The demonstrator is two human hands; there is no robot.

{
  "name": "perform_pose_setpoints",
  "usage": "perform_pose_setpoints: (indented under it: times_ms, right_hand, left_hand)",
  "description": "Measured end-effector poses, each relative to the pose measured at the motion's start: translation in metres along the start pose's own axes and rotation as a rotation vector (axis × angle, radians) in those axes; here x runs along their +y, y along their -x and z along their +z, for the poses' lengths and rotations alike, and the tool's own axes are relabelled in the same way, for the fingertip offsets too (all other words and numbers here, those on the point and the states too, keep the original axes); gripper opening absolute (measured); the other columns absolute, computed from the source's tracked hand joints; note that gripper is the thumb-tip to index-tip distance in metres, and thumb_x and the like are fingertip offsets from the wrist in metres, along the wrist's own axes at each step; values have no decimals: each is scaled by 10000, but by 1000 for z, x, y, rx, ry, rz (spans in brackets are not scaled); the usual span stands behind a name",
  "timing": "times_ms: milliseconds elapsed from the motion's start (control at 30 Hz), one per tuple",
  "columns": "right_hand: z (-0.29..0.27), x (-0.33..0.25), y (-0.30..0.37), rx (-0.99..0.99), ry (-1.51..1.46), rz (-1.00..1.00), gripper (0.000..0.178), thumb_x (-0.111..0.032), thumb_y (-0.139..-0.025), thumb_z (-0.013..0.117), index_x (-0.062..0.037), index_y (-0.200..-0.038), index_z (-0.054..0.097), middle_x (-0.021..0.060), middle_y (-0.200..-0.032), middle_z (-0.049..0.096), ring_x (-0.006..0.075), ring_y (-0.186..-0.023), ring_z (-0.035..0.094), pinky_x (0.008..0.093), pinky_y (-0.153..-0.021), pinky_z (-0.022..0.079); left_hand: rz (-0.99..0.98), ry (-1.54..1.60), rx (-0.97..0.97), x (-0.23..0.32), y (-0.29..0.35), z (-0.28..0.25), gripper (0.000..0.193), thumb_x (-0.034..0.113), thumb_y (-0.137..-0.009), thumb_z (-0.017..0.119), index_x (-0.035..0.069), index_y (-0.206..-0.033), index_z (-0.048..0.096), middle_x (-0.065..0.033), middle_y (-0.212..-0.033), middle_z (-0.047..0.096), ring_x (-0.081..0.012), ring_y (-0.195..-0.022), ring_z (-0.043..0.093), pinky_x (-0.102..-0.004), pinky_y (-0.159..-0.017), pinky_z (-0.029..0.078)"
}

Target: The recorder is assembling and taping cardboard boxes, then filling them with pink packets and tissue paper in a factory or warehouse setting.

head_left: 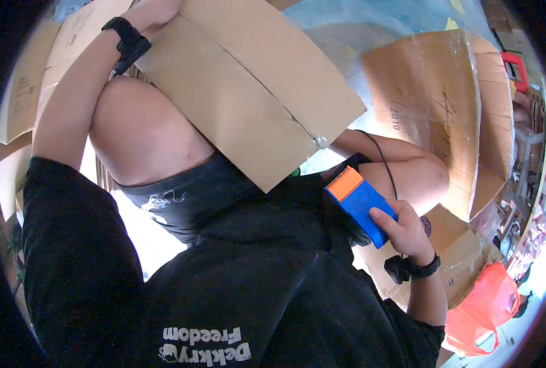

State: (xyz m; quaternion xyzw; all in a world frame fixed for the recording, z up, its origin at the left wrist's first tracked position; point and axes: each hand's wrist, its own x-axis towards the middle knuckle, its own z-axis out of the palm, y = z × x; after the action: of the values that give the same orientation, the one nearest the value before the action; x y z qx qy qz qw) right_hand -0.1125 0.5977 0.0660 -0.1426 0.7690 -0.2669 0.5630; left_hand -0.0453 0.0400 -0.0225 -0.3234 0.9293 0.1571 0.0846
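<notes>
A brown cardboard box (254,86) lies tilted across my lap, its closed flaps meeting in a long seam. Shiny clear tape (320,141) shows at the seam's near right end. My left hand (156,11) is at the box's far left edge and grips it there; its fingers are mostly hidden by the box and the picture's edge. In my right hand (406,229) is a blue tape dispenser (360,207) with an orange front and a toothed edge, held close to my body. The dispenser is apart from the box, to the right of its near corner.
An upright cardboard box (423,104) with handwritten marks stands at the right. Below it are another piece of cardboard (466,251) and a red plastic bag (484,306). More cardboard (80,37) leans at the far left. My bare knees flank the box in my lap.
</notes>
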Motion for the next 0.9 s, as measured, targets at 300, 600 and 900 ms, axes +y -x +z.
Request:
perform_pose_setpoints:
  times_ms: [300, 600, 900]
  right_hand:
    - [6, 3, -32, -16, 150, -9, 499, -456, -995, 592, 23, -902, 703, 68, -659, 624, 145, -637, 603, 323, -610, 484]
    - [14, -2, -55, -95, 138, -16, 463, -428, -994, 612, 25, -928, 679, 33, -713, 625, 105, -642, 561, 283, -604, 463]
    - [37, -9, -92, -118, -409, 112, 496, -439, -1017, 561, -3, -796, 649, 58, -609, 613, 151, -514, 593, 300, -492, 468]
  left_hand:
    - [10, -95, -46, 15, 10, -9, 814, 553, -1073, 178, -99, -1109, 664, -350, -1156, 645, -458, -1152, 610, -478, -1025, 444]
    - [61, -265, 66, 25, 26, -9, 788, 568, -1063, 240, -156, -1223, 507, -352, -1002, 672, -472, -944, 673, -504, -877, 520]
    - [482, -712, 152, -22, -7, 27, 482, 127, -1048, 372, 189, -1525, 357, -336, -1171, 482, -503, -879, 649, -504, -796, 578]
